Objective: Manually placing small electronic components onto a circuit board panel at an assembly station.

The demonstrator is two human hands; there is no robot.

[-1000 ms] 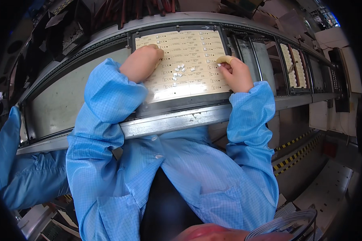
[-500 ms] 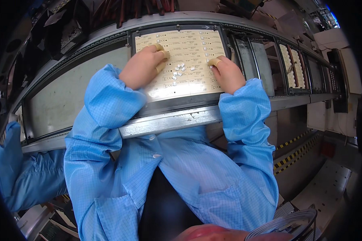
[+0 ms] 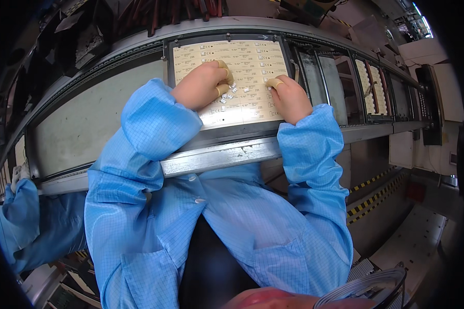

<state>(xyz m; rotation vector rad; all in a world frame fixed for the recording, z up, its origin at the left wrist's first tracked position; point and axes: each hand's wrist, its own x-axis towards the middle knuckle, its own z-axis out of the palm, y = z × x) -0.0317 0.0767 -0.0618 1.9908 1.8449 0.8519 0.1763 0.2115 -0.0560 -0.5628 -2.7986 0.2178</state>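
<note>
several small white parts [image 3: 229, 96] are noted loose near the centre of the cream board [image 3: 252, 114]. left hand [image 3: 203, 85], at nine o'clock of them, is loosely curled; whether anything is held cannot be told. right hand [image 3: 291, 99], at three o'clock, is drawn into a near-pinch; contents likewise unclear. parts are judged light, stiff, easily dropped; best gripped by opposite sides.

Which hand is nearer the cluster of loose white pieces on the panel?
Left: the left hand is close beside the loose white pieces, at their upper left; the right hand is farther off, to their right.
</note>
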